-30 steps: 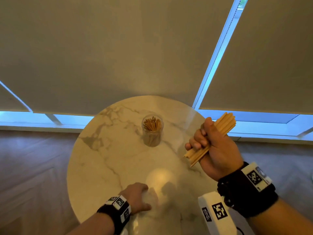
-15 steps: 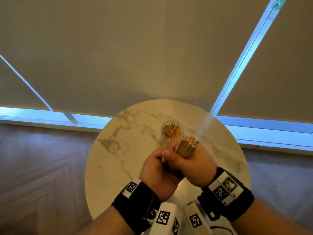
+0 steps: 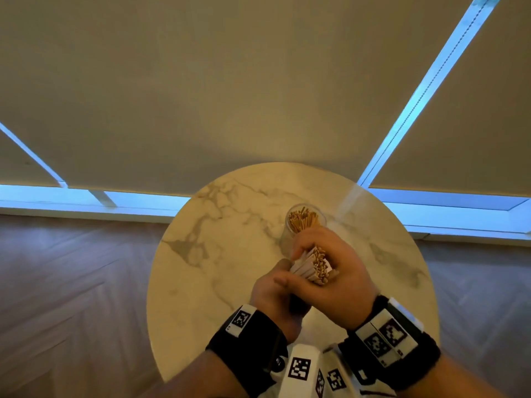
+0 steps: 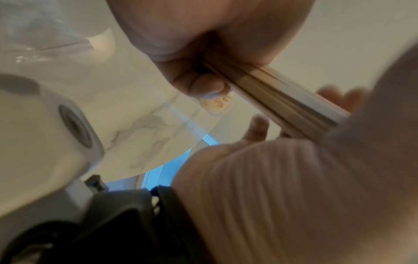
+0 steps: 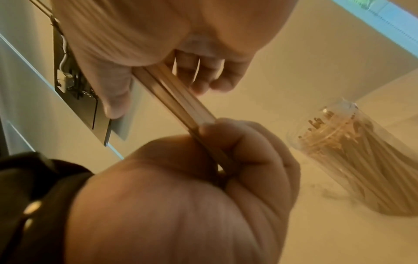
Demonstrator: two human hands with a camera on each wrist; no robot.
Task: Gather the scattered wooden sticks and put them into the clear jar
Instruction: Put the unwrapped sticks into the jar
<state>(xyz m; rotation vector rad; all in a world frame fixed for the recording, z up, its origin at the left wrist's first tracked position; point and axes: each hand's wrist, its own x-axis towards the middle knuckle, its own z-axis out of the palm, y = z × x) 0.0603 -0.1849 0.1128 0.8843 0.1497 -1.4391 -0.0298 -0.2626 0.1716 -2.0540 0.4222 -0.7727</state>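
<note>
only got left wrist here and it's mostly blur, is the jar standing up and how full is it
Observer: The clear jar stands upright on the marble table, already packed with sticks.
Operator: who's got the bundle
Observer: Both hands: the right hand grips the bundle of sticks, and the left hand closes round it too.
Operator: is it over the jar yet
Observer: No. In the head view it is held short of the jar, on the person's side.

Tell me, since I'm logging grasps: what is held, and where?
A bundle of wooden sticks: left hand grips its lower end, right hand its upper part.
</note>
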